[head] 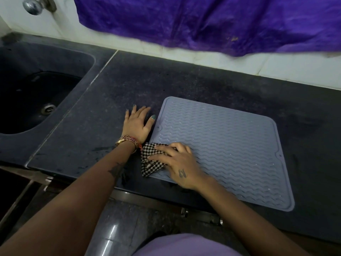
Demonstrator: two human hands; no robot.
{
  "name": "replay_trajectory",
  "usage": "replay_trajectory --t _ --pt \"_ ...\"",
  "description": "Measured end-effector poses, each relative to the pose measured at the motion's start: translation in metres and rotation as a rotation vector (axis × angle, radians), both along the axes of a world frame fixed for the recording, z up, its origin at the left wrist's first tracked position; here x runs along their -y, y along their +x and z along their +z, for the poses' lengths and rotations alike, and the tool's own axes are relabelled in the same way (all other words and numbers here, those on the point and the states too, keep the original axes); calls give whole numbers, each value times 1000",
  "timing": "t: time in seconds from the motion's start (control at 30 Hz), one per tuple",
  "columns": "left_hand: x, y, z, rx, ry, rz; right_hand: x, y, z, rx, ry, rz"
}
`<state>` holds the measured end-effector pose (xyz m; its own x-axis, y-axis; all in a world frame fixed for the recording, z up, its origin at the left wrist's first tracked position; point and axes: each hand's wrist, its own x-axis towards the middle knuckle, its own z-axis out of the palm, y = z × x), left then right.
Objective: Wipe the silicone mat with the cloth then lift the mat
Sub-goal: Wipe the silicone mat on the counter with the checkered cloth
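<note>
A grey-blue silicone mat (230, 145) with wavy ridges lies flat on the dark counter (110, 100), its near edge reaching the counter's front. A black-and-white checked cloth (150, 162) sits on the mat's near left corner and hangs partly over its edge. My right hand (179, 165) presses down on the cloth with its fingers spread flat. Flat on the counter just left of the mat rests my left hand (137, 122), fingers apart, thumb tip close to the mat's left edge.
A dark sink (36, 100) with a metal drain is set into the counter at the left. A purple sheet (212, 21) hangs over the white tiled wall behind. A round metal tap knob (32, 5) shows top left. Below the counter edge is the floor.
</note>
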<state>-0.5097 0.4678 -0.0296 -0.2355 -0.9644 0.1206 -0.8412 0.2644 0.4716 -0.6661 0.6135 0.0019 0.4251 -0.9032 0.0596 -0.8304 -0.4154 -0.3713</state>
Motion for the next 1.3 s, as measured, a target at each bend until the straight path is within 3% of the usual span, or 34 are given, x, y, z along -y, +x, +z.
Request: replay_trajectory --t 0.13,0.33,0.53,0.67,0.87,1.3 --pt "-1 0 2 -62 6 7 25 -12 16 165 93 -38" --pt "-3 0 3 -73 15 2 44 -12 8 -59 50 -147" --pt "-1 0 4 -10 32 -23 48 -13 14 37 92 -131" --pt "-1 1 3 -17 32 -24 28 2 0 -37 -31 -204" --pt "-1 1 2 -7 33 -29 16 2 8 22 37 -80" --pt "2 2 0 53 6 -31 -20 14 3 20 2 -81"
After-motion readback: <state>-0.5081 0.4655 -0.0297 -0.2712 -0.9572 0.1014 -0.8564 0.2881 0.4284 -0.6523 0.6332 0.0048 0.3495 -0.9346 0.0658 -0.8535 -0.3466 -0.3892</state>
